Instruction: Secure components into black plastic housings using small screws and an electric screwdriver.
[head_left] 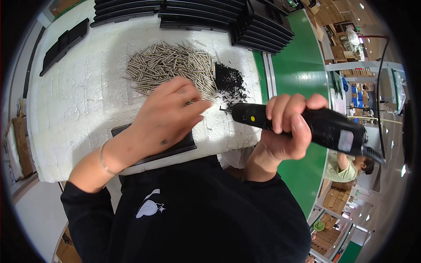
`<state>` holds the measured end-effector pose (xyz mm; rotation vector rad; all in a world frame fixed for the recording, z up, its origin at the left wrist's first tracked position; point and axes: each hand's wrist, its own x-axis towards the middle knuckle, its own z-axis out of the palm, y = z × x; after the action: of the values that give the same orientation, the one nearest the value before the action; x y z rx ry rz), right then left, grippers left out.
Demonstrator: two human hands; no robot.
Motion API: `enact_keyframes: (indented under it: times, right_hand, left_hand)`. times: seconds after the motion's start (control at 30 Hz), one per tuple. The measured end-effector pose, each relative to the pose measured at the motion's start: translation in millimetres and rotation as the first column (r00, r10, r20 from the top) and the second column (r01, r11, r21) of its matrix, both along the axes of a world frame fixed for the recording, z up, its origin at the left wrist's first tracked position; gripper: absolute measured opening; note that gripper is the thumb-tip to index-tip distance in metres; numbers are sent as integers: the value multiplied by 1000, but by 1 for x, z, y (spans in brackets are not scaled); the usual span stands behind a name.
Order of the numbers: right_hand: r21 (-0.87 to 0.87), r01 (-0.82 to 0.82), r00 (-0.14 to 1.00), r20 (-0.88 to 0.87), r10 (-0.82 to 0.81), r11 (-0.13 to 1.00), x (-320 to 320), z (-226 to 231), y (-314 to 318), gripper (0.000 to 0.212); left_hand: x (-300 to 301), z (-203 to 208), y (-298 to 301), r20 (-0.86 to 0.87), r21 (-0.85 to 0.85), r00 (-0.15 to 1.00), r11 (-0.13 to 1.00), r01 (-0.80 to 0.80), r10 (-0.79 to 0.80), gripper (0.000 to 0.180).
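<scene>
My right hand [291, 125] is wrapped round a black electric screwdriver [331, 127], held level with its bit pointing left. At the bit's tip sits a small dark piece, perhaps a screw [224, 109]. My left hand [169, 114] is curled just left of the tip, thumb and forefinger close together; whatever lies in its fingers is hidden. Under that wrist is a flat black part [177, 149], partly covered by my arm. Beyond the left hand lies a heap of thin metal pins [171, 63], with a pile of small black screws [229, 81] at its right.
Stacks of black panels [197, 17] stand at the far side of the white foam-like work surface [83, 109]. A single black panel [65, 46] lies far left. A green table [302, 79] adjoins on the right. Another person [344, 168] is farther right. A cable [381, 74] hangs behind the screwdriver.
</scene>
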<state>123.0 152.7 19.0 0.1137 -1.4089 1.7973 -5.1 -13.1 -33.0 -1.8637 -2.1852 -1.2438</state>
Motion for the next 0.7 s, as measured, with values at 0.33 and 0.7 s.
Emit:
enact_keyframes:
  times: [0.33,0.7]
  right_hand:
    - [182,-193,973,-89,211,964,8,21,-3,32]
    - [301,-311,911,-176,373,902,4,14,-23,38]
  left_hand:
    - [-4,-8,19,23,159,992,980,116,-121,12]
    - [6,-10,-14,-43,112,997,991,68,-64,21]
